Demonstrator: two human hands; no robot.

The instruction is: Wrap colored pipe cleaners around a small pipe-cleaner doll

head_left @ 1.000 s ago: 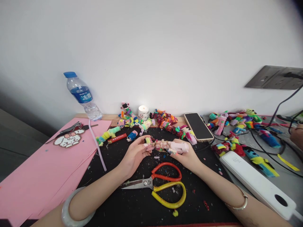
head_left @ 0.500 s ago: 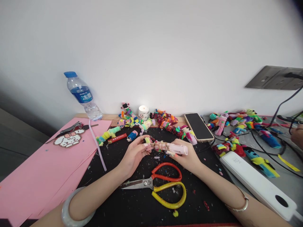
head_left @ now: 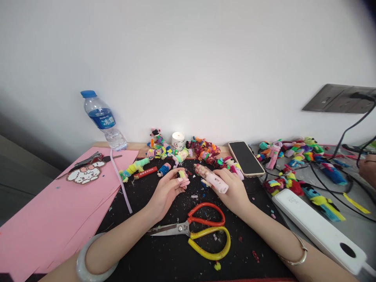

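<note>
In my left hand (head_left: 166, 192), the fingers close on a small fuzzy pipe-cleaner piece (head_left: 182, 174) in yellow, black and pink. My right hand (head_left: 232, 190) is wrapped round a pale pink stick-shaped tool (head_left: 214, 179), whose front part is crusted with coloured fuzz. The tool's front end points toward the far left, with a gap between it and the piece. Under the tool, a small light bit shows by my right fingers; I cannot make it out. Scissors (head_left: 183, 228) with one red and one yellow handle lie nearer me on the black mat (head_left: 164, 258).
Several pipe-cleaner figures, a small white cup (head_left: 178, 141) and a phone (head_left: 246, 158) line the back. Left are pink sheets (head_left: 58, 219) and a water bottle (head_left: 101, 119). Right are cables, a white power strip (head_left: 320, 231) and another person's hand (head_left: 368, 169).
The pink tool has drawn back from the small piece in my left hand and turned, its rear end swinging toward me. My left hand has barely moved.
</note>
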